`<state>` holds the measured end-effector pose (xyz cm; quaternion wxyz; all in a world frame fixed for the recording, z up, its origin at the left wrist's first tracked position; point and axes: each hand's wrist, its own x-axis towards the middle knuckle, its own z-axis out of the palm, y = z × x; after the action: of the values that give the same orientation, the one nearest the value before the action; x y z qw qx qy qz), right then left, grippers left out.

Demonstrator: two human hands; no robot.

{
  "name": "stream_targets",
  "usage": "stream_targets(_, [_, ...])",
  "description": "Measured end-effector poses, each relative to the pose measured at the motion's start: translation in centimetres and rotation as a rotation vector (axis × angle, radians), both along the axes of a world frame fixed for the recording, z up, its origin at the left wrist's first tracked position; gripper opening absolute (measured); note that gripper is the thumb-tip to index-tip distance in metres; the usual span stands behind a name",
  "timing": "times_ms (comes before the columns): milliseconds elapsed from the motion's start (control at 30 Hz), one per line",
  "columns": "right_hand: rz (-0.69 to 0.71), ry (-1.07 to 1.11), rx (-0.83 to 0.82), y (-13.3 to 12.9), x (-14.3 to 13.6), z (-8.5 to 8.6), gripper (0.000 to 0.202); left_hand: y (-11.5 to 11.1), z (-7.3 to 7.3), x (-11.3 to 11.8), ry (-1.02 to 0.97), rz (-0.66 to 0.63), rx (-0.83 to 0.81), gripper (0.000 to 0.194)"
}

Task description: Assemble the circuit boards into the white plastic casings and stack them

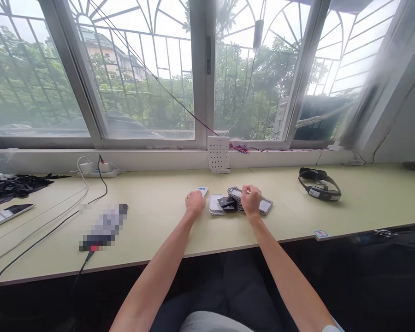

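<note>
My left hand [195, 202] is closed around a small white piece with a blue patch [203, 190], just above the tabletop or touching it. To its right lies a stack of white rounded covers [216, 205], with dark flat batteries [227, 202] overlapping its right side. Several phone-shaped housings [266, 206] with pale inner faces are spread beneath and beside my right hand [251, 199]. The fingers of that hand are pinched together above the housings; whatever may be between them cannot be made out.
A black head strap device [320, 185] rests on the right of the table [159, 226]. A pixelated object [105, 228] with a cable lies left. Further left are a tablet [8, 216] and black strips [19, 186]. A white perforated block [219, 155] stands by the window.
</note>
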<state>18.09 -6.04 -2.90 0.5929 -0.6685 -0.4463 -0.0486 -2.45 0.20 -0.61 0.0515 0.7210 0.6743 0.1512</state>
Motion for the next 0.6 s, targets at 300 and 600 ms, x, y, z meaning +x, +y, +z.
stream_targets(300, [-0.002, 0.019, 0.000, -0.3, -0.1, 0.4, 0.025, -0.3, 1.0, -0.4, -0.230, 0.053, 0.066, 0.034])
stream_targets(600, [0.140, 0.004, 0.192, -0.6, -0.3, 0.8, 0.030, -0.5, 1.7, 0.5, -0.701, -0.236, 0.252, 0.030])
